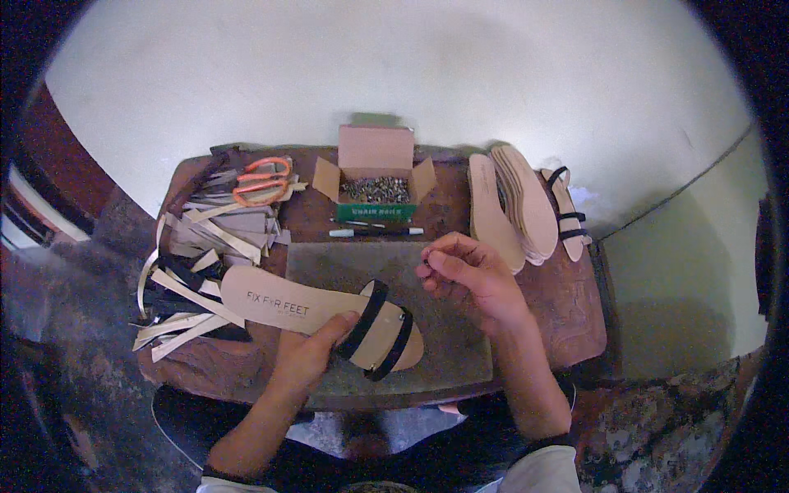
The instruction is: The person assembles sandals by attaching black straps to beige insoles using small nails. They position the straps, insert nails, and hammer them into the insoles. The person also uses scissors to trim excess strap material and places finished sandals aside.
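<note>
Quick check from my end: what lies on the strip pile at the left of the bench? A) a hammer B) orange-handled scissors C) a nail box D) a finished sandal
B: the orange-handled scissors rest on top of the strip pile, while the nail box sits mid-bench.

Right hand pinches something too small to tell.

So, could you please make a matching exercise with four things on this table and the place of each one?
Things:
1. scissors
2. nail box
3. sole stack
4. sandal

Places:
A. under the left hand
B. back middle of the table
C. on the strips, back left
D. right side, behind the right hand

Pairs: 1-C, 2-B, 3-D, 4-A
</note>
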`<control>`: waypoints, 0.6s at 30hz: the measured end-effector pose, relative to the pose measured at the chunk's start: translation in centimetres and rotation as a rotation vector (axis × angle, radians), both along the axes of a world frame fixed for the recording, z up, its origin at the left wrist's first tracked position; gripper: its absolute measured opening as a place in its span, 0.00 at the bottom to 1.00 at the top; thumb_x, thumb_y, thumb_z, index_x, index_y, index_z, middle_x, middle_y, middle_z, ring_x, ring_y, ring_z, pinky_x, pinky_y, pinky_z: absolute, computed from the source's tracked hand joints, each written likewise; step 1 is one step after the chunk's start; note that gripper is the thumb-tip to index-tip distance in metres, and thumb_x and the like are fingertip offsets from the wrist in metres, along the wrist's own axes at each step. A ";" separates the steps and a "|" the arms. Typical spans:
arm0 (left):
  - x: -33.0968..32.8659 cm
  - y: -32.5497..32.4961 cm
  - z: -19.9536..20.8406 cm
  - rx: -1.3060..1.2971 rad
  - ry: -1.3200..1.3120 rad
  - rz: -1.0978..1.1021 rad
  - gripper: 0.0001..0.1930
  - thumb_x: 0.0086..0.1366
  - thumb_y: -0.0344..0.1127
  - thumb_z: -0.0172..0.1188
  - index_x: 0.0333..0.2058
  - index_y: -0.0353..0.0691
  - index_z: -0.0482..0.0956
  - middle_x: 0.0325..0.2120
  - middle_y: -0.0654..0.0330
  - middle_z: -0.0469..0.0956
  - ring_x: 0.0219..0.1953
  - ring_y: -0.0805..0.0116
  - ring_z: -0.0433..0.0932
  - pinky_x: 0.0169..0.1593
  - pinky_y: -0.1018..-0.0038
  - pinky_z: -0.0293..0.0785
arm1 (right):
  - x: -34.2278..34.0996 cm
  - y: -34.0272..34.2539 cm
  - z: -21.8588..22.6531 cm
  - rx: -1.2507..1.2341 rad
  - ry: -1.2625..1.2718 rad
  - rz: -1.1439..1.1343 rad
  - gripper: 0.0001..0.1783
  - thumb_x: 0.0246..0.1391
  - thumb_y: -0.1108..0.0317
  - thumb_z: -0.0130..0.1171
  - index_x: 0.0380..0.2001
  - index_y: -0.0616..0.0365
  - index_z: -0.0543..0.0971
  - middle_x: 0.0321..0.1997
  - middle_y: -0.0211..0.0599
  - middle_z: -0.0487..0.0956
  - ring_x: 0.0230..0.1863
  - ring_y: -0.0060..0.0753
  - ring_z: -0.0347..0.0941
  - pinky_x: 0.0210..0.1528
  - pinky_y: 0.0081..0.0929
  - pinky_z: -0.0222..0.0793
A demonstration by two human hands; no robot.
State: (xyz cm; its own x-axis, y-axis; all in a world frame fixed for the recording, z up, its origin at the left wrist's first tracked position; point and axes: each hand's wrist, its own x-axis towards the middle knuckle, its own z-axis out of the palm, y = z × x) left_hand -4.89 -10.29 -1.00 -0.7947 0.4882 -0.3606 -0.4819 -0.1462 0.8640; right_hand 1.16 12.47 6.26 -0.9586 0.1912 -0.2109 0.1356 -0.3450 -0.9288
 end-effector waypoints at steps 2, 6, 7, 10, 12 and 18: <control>0.6 -0.4 0.5 -0.029 0.018 -0.033 0.13 0.60 0.31 0.63 0.43 0.33 0.77 0.39 0.58 0.80 0.41 0.69 0.79 0.46 0.73 0.74 | 1.2 -0.3 -1.0 -0.181 -0.011 -0.015 0.09 0.58 0.68 0.59 0.40 0.60 0.76 0.37 0.37 0.79 0.38 0.26 0.77 0.41 0.23 0.74; 1.2 -1.2 1.0 -0.081 0.053 -0.068 0.13 0.60 0.32 0.64 0.42 0.34 0.78 0.38 0.59 0.80 0.41 0.69 0.78 0.46 0.73 0.74 | 2.0 -0.8 -1.5 -0.343 -0.016 0.027 0.07 0.59 0.68 0.58 0.39 0.58 0.76 0.37 0.36 0.79 0.39 0.26 0.77 0.42 0.24 0.74; 1.3 -1.4 0.9 -0.089 0.057 -0.070 0.13 0.60 0.32 0.64 0.42 0.34 0.78 0.38 0.59 0.80 0.41 0.69 0.78 0.46 0.73 0.74 | 2.1 -0.9 -1.4 -0.379 0.000 0.030 0.07 0.59 0.69 0.58 0.39 0.57 0.75 0.37 0.36 0.79 0.39 0.26 0.77 0.42 0.24 0.74; 1.6 -1.6 0.3 -0.088 0.057 -0.051 0.12 0.60 0.32 0.64 0.42 0.34 0.79 0.38 0.59 0.81 0.40 0.70 0.78 0.46 0.73 0.74 | 2.4 -0.9 -2.7 -0.450 0.050 0.016 0.07 0.59 0.69 0.57 0.40 0.57 0.75 0.37 0.36 0.79 0.39 0.27 0.77 0.42 0.24 0.74; 1.7 -1.6 0.3 -0.061 0.067 -0.051 0.12 0.60 0.32 0.64 0.42 0.34 0.79 0.38 0.59 0.81 0.41 0.70 0.78 0.46 0.73 0.74 | 2.5 -1.3 -3.1 -0.452 0.041 -0.025 0.07 0.59 0.69 0.57 0.40 0.57 0.75 0.37 0.36 0.79 0.39 0.28 0.77 0.41 0.24 0.75; 1.7 -1.7 0.4 -0.032 0.090 -0.035 0.12 0.61 0.33 0.64 0.42 0.35 0.79 0.38 0.59 0.81 0.41 0.70 0.78 0.47 0.73 0.73 | 2.2 -1.7 -2.4 -0.422 -0.014 0.012 0.08 0.58 0.72 0.58 0.41 0.59 0.77 0.37 0.39 0.81 0.37 0.29 0.79 0.40 0.27 0.76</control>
